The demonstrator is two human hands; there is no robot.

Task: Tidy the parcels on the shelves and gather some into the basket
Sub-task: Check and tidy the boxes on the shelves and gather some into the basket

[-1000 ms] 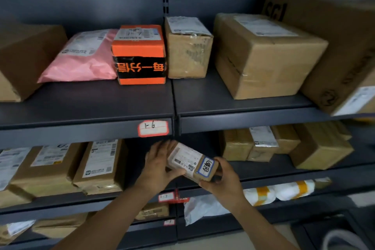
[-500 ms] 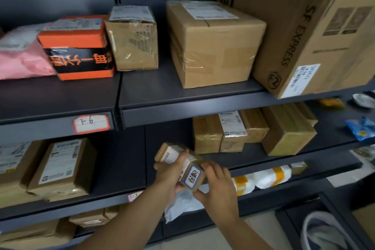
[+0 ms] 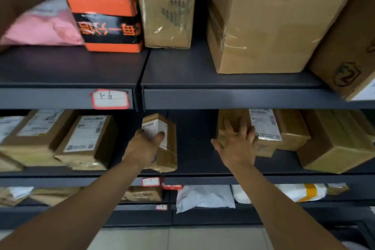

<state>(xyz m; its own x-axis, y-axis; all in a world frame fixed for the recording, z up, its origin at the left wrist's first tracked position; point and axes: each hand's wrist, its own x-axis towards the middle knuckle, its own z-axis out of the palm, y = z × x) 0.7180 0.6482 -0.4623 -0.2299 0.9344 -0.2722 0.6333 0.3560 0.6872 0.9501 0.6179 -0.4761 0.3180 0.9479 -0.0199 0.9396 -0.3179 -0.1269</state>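
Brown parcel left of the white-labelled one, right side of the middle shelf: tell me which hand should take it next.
Right. The right hand is open, its fingers spread over that brown parcel. The left hand is occupied, gripping the small labelled box farther left on the same shelf.

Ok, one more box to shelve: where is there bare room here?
Middle shelf: a bare gap between the small parcel in the left hand and the brown parcel at the right hand. Top shelf: bare along the front, before the orange box. The middle shelf's ends are crowded.
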